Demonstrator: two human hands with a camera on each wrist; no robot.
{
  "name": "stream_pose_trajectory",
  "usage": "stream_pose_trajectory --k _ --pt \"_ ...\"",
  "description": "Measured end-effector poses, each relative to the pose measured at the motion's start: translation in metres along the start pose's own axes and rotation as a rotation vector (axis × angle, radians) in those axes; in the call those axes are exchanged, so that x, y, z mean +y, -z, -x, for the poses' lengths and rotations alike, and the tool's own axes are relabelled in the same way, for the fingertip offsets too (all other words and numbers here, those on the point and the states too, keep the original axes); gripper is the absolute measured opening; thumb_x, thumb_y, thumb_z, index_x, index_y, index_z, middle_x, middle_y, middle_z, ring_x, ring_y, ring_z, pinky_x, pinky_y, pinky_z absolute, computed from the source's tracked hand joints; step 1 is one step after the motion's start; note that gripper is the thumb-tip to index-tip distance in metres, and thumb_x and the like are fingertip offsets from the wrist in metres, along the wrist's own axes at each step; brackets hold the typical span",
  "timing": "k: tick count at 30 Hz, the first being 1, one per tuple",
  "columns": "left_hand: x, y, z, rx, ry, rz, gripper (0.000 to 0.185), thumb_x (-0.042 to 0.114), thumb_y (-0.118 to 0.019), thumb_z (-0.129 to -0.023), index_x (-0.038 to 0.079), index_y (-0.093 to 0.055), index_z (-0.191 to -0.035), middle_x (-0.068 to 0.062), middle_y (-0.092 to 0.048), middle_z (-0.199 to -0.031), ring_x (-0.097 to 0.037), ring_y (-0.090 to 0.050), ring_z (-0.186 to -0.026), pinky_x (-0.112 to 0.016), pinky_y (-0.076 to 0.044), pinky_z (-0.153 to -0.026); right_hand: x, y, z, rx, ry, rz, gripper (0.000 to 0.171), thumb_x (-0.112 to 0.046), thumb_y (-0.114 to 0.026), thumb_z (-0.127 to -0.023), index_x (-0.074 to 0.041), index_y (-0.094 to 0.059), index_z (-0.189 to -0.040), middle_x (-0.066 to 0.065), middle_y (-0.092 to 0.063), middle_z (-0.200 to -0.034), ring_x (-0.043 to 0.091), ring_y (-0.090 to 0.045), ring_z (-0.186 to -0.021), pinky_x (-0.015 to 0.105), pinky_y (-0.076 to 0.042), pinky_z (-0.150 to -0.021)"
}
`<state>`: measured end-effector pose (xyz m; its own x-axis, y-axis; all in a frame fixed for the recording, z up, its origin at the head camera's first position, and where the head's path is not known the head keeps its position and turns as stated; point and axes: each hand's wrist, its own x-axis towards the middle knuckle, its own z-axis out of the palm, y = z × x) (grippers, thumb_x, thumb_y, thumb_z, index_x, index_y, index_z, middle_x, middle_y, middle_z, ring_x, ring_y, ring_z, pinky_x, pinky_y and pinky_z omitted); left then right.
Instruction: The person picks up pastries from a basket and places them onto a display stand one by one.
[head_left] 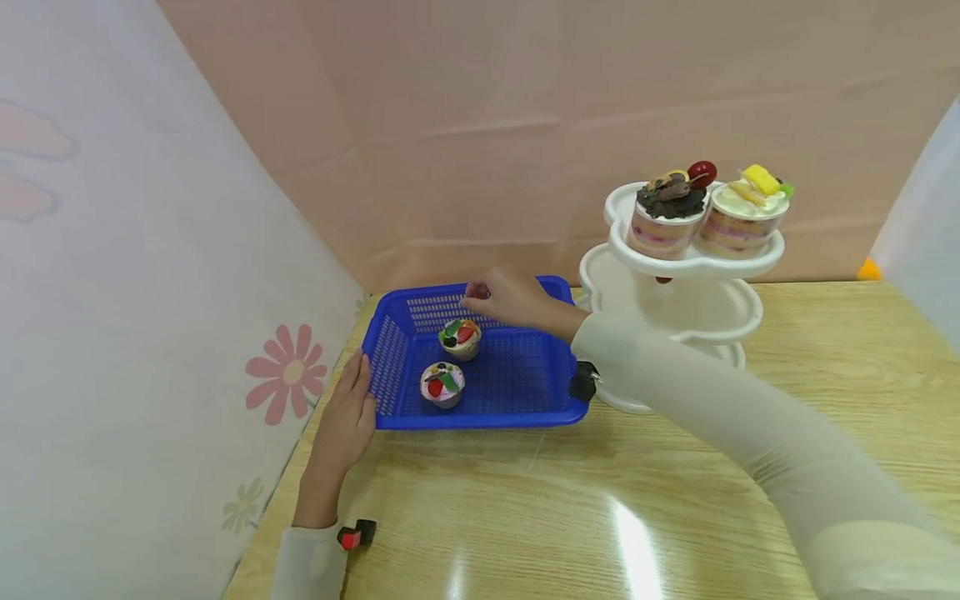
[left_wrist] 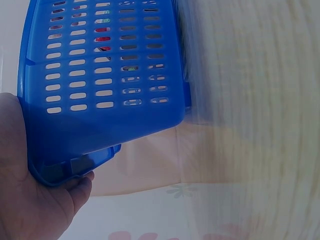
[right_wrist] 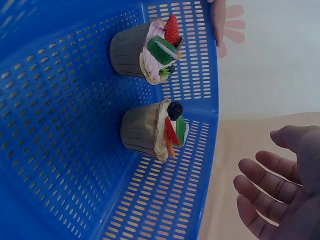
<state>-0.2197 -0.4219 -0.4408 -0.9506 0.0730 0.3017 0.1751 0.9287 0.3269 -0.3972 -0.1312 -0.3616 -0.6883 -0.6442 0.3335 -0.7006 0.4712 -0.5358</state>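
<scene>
Blue plastic basket [head_left: 480, 422] still has two fruit-topped cupcakes [head_left: 460, 340] [head_left: 442, 386], two layered dessert cups [head_left: 666, 229] [head_left: 738, 229] already top the white tiered stand [head_left: 708, 308]; your left hand [head_left: 349, 417] grips basket, right hand [head_left: 512, 298] loose, empty.

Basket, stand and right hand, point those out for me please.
Basket [head_left: 517, 372], head view: bare part of its bottom.
Stand [head_left: 678, 307], head view: middle tier.
Right hand [head_left: 512, 298], head view: back of the hand.

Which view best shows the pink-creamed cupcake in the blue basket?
The right wrist view: the pink-creamed cupcake appears large and nearly side-on. The head view shows it smaller, from above, in the blue basket. The left wrist view shows only bits of colour through the basket's slots, too little to tell which cupcake.
</scene>
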Motion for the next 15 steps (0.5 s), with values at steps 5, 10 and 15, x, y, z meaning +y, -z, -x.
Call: stream_pose_trajectory --k 5,10,15 --pt "0.0 0.0 0.0 -0.002 0.012 0.008 0.056 0.009 -0.037 -0.103 -0.008 -0.027 -0.155 -0.019 -0.018 -0.167 -0.039 -0.022 -0.152 -0.058 -0.028 -0.118 0.005 -0.009 -0.006 -0.026 -0.008 0.02 0.017 -0.026 -0.074 -0.093 -0.01 -0.077 -0.089 -0.002 -0.072 -0.08 0.014 -0.063 -0.074 0.032 -0.052 -0.069" --pt "0.001 -0.001 -0.001 -0.016 0.019 0.017 0.057 0.009 -0.038 -0.103 -0.007 -0.026 -0.156 -0.018 -0.017 -0.168 -0.038 -0.021 -0.152 -0.058 -0.027 -0.118 0.015 -0.014 -0.007 -0.12 -0.036 0.012 0.035 -0.032 -0.077 -0.09 -0.001 -0.075 -0.107 0.009 -0.076 -0.101 0.022 -0.069 -0.095 0.038 -0.056 -0.085" --pt "0.0 -0.002 -0.002 -0.007 0.026 0.006 0.058 0.009 -0.039 -0.102 -0.006 -0.026 -0.157 -0.018 -0.018 -0.167 -0.038 -0.022 -0.152 -0.057 -0.027 -0.118 0.024 -0.017 -0.012 -0.295 -0.088 -0.054 0.065 -0.032 -0.08 -0.087 0.007 -0.059 -0.135 0.023 -0.065 -0.129 0.034 -0.061 -0.122 0.046 -0.048 -0.105"
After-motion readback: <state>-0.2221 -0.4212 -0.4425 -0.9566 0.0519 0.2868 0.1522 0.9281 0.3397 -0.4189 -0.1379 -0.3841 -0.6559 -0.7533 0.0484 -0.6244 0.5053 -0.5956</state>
